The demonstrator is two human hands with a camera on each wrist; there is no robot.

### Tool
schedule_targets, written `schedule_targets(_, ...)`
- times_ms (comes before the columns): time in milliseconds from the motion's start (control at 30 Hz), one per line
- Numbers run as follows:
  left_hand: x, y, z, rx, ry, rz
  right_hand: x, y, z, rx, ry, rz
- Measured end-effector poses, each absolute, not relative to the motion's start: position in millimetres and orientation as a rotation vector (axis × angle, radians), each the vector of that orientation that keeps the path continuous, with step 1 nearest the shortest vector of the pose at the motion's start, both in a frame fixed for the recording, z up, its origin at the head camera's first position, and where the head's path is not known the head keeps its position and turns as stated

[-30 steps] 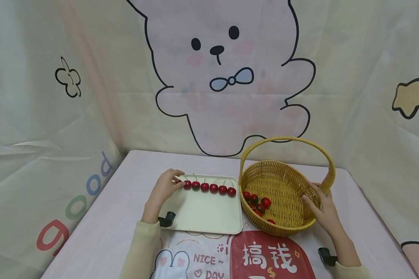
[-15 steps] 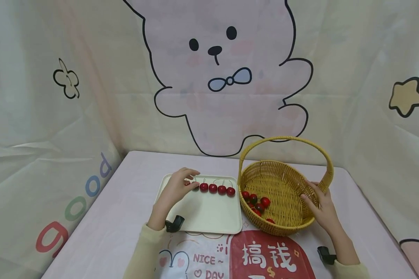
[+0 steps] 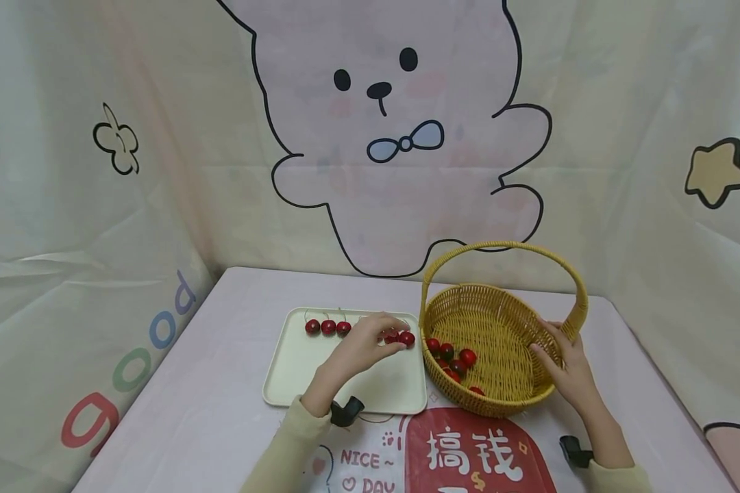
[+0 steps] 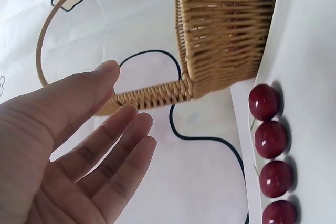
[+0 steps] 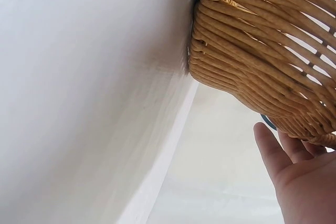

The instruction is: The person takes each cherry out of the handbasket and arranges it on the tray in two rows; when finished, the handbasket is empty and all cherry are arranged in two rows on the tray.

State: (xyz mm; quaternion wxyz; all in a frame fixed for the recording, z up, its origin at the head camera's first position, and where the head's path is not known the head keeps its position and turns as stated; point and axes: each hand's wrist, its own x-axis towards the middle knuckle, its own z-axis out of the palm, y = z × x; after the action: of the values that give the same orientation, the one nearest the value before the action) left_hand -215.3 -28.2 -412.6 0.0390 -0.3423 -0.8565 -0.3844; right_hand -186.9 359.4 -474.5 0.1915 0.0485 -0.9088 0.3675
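While right hand [image 3: 566, 366] pinches rim of basket [image 3: 493, 409]: left hand [image 3: 362, 341], fingers parted, empty, above row of cherries [image 3: 328, 327] on tray [image 3: 290, 376]; loose cherries [image 3: 467, 357] in basket; step, probably cherry placement; next, likely needing light pinch

The table [image 3: 185, 383] supports the tray [image 3: 290, 363], beneath the left hand [image 3: 365, 338], and the basket [image 3: 508, 370], in the grip of the right hand [image 3: 569, 366].
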Motion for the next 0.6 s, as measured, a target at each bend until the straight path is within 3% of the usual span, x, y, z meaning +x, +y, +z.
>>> schedule_targets(600,-221,63,-426,-1.437,-2.681,-0.919,-188,361,-477,0.153,-2.546,1.022)
